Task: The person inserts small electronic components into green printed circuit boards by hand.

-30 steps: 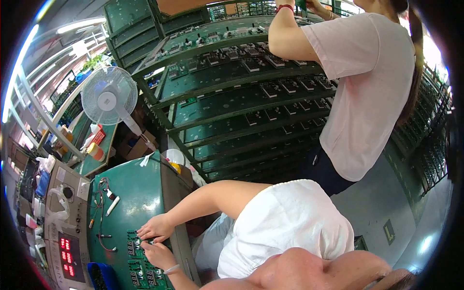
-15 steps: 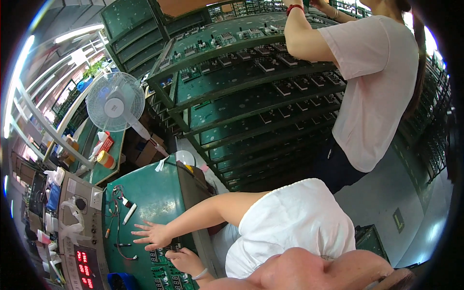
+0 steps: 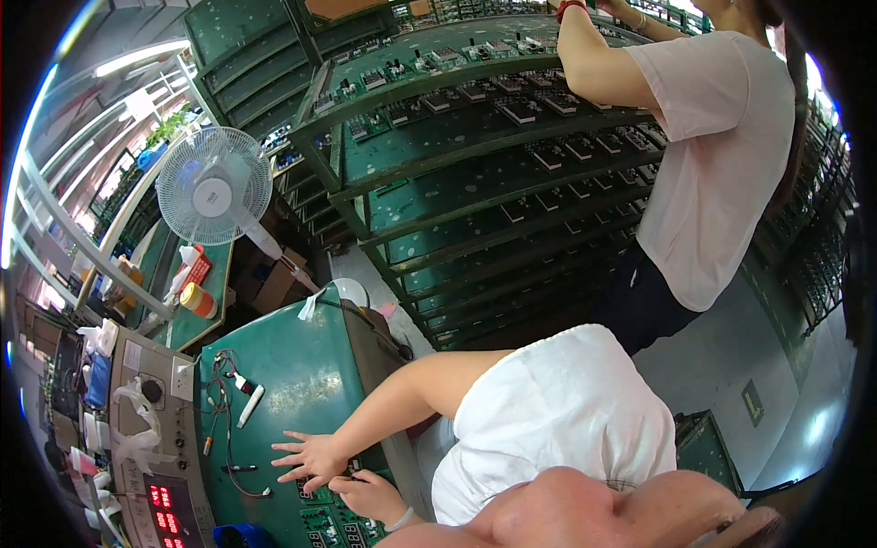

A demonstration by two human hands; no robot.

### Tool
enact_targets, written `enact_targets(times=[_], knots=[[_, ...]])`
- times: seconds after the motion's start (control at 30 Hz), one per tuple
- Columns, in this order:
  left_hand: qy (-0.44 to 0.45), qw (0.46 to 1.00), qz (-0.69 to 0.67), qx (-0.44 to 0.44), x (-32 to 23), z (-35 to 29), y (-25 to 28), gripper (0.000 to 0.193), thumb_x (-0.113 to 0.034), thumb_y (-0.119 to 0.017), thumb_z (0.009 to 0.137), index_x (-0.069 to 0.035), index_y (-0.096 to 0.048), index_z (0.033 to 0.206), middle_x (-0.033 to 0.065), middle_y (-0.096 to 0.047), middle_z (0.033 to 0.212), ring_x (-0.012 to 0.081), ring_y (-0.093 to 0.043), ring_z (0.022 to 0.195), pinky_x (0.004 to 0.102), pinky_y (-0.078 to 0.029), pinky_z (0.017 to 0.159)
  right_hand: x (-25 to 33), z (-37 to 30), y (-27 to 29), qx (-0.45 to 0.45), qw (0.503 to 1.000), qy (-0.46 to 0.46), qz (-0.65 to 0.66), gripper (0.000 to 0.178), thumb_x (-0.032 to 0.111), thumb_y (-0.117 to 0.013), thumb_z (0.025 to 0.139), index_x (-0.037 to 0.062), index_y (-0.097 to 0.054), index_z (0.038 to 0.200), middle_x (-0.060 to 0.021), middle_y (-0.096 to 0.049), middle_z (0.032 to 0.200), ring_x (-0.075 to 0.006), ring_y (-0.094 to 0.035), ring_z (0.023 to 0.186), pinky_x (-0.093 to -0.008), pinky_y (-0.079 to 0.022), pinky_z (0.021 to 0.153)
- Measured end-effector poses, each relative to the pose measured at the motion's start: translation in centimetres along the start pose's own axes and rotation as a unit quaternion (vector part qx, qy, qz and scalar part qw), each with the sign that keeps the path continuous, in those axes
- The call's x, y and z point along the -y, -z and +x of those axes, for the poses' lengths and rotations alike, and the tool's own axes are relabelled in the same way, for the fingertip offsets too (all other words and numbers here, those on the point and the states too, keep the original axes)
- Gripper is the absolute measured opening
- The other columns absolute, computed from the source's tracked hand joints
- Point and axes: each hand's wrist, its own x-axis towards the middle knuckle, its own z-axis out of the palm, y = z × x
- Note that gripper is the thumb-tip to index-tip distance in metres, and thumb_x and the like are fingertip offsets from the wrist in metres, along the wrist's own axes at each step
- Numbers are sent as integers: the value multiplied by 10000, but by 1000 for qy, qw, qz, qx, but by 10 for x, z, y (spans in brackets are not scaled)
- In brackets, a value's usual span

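Note:
My right hand (image 3: 309, 459) reaches over the green bench top with its fingers spread, lying across the edge of a green circuit board (image 3: 311, 498). My left hand (image 3: 370, 499), with a pale band at the wrist, is close beside it, near the boards. Its fingers are curled together near my right thumb; whatever they hold, if anything, is hidden. Closer to the lower edge lie more circuit boards (image 3: 351, 535) with digit displays. Past my right fingers are a dark pen-like tool (image 3: 239, 468) and thin wire leads (image 3: 219, 402).
A white marker-like stick (image 3: 250, 406) lies on the bench. At left stands a grey instrument panel (image 3: 146, 411) with red digits, near a blue container (image 3: 239, 534). Beyond are a fan (image 3: 215, 187) and a green rack (image 3: 429, 196) of boards, where another person (image 3: 708, 164) stands.
The whole view has shifted slightly. My right hand has drawn back a little toward the boards, its fingers still spread. My left hand remains close beside it, fingers curled.

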Motion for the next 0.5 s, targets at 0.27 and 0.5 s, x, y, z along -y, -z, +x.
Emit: enact_targets(times=[0.27, 0.5], knots=[[-41, 997, 40, -59, 23, -5, -20, 639, -299, -663, 870, 50, -401, 1337, 207, -645, 843, 353, -654, 738, 381, -540, 645, -11, 69, 11, -53, 996, -38, 60, 684, 619, -258, 989, 225, -317, 1545, -166, -141, 1630, -407, 28, 1506, -636, 72, 1165], [-28, 998, -47, 5, 7, -6, -4, 392, -174, -596, 864, 33, -398, 1132, 258, -602, 892, 427, -609, 793, 475, -481, 665, -13, 80, -34, -31, 999, 25, 6, 676, 630, -330, 963, 215, -437, 1485, -162, -250, 1599, -411, -31, 1504, -648, 46, 1167]])
